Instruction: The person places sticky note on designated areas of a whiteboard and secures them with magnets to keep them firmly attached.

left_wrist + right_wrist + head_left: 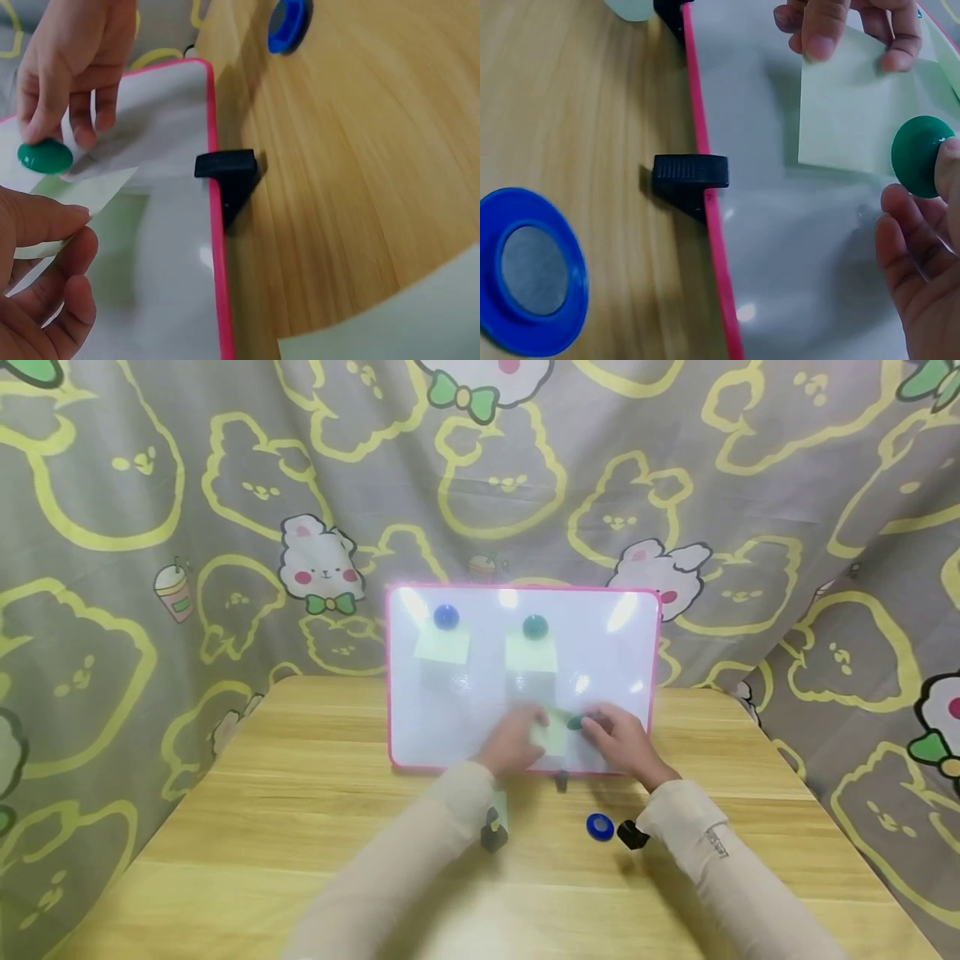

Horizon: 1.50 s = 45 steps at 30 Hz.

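Observation:
My left hand point(516, 739) pinches a pale green paper note point(847, 112) between thumb and fingers, in front of the lower part of a pink-edged whiteboard point(450, 727). Just to its right, my right hand point(618, 742) holds a round green magnet point(919, 156) by thumb and fingers. In the right wrist view the magnet is at the note's edge; whether it presses on the board I cannot tell. Higher on the board, a blue magnet point(446, 617) and another green magnet point(535, 627) each sit at the top of a pale note.
A loose blue magnet point(600, 827) lies on the wooden table point(315, 827), its grey disc facing up. Beside it is a small black object point(632, 834). A black clip point(690, 171) grips the board's lower edge. Another dark object point(493, 837) is near the left forearm.

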Motion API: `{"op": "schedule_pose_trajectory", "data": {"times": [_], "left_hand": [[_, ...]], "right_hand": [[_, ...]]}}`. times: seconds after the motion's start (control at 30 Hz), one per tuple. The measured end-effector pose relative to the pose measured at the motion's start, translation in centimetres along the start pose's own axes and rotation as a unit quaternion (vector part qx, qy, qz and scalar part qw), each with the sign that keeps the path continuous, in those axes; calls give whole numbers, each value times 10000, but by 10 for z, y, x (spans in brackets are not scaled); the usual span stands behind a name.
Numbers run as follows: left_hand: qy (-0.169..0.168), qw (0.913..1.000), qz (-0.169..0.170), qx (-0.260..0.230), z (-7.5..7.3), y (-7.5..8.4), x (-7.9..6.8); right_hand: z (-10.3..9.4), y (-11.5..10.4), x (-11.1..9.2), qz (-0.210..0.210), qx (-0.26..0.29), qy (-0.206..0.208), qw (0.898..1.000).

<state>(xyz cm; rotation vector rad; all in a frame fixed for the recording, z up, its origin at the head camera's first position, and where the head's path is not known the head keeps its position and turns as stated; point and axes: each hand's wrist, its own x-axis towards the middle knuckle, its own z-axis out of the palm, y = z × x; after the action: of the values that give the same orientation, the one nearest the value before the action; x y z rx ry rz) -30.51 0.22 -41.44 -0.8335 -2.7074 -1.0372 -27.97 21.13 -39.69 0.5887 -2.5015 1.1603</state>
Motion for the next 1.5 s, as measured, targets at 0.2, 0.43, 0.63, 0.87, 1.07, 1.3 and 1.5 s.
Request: {"op": "schedule_pose_trajectory", "data": {"times": [0.2,0.43,0.63,0.87,1.07,1.3,1.5], "left_hand": [[-186,9996,-76,179,1,17,7],[-224,9992,43,335,3,28,14],[-104,9990,83,418,-2,41,15],[61,9989,76,456,-1,56,23],[283,9980,122,548,0,63,31],[435,9977,161,491,-4,72,37],[327,9984,-149,435,-12,88,40]], "right_hand": [[-4,-4,6,-37,114,133,9998],[-11,-5,13,175,194,65,9996],[-16,-7,17,376,192,-10,9991],[-26,-9,23,314,-150,474,9983],[-36,-10,30,445,-158,626,9969],[-46,-18,37,379,-272,833,9954],[-51,-21,46,646,-390,946,9927]]}}
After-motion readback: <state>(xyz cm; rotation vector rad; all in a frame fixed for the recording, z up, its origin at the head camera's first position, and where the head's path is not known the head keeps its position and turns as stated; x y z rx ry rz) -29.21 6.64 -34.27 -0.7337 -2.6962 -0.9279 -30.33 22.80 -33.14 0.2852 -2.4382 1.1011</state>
